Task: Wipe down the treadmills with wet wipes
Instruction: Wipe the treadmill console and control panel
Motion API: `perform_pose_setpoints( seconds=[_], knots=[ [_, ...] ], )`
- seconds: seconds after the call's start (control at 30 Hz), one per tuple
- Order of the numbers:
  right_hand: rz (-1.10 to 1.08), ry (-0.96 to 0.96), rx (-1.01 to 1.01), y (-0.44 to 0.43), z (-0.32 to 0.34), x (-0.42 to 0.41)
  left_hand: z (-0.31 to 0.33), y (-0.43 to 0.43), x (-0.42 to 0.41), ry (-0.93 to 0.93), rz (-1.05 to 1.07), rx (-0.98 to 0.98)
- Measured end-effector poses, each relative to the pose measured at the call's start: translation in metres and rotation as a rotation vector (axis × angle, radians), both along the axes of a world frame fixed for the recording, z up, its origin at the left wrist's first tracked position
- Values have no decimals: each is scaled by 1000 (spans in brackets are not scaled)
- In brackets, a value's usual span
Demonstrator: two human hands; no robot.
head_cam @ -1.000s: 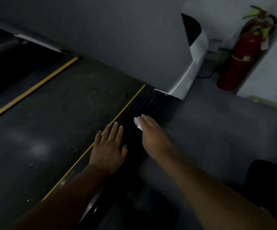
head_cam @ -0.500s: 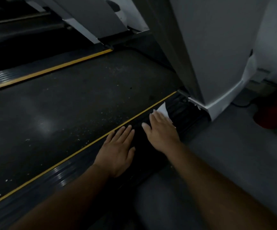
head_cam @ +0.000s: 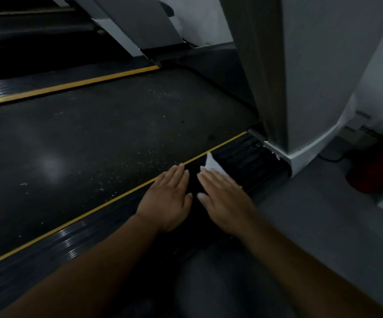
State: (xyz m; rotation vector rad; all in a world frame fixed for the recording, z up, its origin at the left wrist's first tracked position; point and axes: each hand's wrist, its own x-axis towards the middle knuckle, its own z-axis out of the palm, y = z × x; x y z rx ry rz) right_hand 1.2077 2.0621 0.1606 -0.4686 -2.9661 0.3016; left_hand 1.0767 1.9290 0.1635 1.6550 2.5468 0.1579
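A dark treadmill belt (head_cam: 99, 145) with pale specks runs across the view, edged by yellow lines. Along its right side lies a black ribbed side rail (head_cam: 243, 154). My right hand (head_cam: 225, 198) lies flat with straight fingers on that rail, pressing a white wet wipe (head_cam: 212, 165) whose corner sticks out past my fingertips. My left hand (head_cam: 167, 200) rests flat on the rail just beside it, fingers straight, fingertips reaching the yellow line.
A grey upright post (head_cam: 300, 76) with a white base stands at the rail's far end. A red fire extinguisher (head_cam: 378, 166) sits on the grey floor at the right. A second treadmill's upright (head_cam: 140, 21) rises at the back.
The view swung left, bringing more of the belt into sight. My right hand with the wipe slid forward along the rail toward the post; my left hand moved up beside it.
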Motion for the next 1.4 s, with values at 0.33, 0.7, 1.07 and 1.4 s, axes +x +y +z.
perform_pose_setpoints(
  seconds=[0.33, 0.7, 1.07, 1.4],
  knots=[
    [-77, -5, 22, 21, -4, 1, 4, 23, 1, -6, -32, -23],
    [-123, 14, 22, 44, -2, 15, 4, 27, 1, -10, -28, -12],
    [-244, 9, 55, 77, -2, 11, 4, 77, 4, -8, -57, -10],
    [-271, -48, -43, 92, 5, 16, 4, 86, -2, -49, -92, 13]
  ],
)
